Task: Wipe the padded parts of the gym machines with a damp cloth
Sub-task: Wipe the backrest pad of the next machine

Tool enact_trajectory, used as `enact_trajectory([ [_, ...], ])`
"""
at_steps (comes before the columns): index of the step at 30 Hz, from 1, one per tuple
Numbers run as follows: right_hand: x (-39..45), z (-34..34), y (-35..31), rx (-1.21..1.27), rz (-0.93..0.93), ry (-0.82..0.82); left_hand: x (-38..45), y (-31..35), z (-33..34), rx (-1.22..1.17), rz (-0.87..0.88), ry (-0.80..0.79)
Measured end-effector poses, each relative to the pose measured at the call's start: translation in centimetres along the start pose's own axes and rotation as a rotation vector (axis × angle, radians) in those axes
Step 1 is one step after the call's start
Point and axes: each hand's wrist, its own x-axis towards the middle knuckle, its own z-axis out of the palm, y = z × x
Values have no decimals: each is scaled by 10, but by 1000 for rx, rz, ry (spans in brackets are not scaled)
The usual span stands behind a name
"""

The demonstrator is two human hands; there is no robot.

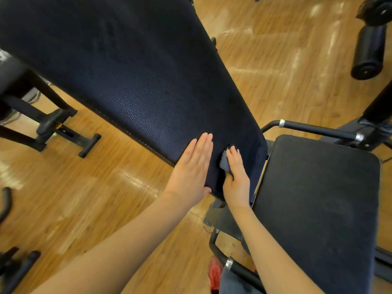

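the long dark back pad (135, 71) of a gym machine runs from the upper left of the frame down to the centre, its surface pebbled and edged with a line of pale stitching along its lower left side. the left hand (192, 168) lies flat on the narrow lower end of this pad, fingers straight and close together, thumb hooked round the pad's bottom edge. just to its right, the right hand (235, 177) presses a small grey cloth (224, 163) against the same pad; the cloth is bunched under the fingers, with a bit of green showing at its top edge, and the fingers lie fairly straight over it, so it is pushed down rather than squeezed. the two hands are near each other but not touching.

to the right of the pad, in the lower right of the frame, sits the square black seat pad (318, 209), separated from the back pad by a thin gap. black metal handles (314, 128) with silver bands run above and below the seat. a red shoe (214, 272) shows at the bottom centre. the wooden floor (84, 198) fills the rest, with another machine's black frame (53, 124) at the left and a black foam roller (369, 49) in the upper right corner.
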Motion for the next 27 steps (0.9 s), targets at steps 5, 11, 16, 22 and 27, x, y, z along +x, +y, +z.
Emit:
enact_trajectory([
  [5,2,-23,33,34,231,72,0,1,3,-16,-7,-17],
  [11,9,-14,11,125,281,58,0,3,-1,0,-28,-15],
  [16,16,-14,12,114,297,111,0,3,-3,-20,-44,-9],
  [22,10,0,9,-14,213,118,0,5,-1,-42,-59,-4],
  [27,-34,-3,11,-41,182,-14,2,12,2,-56,-95,7],
])
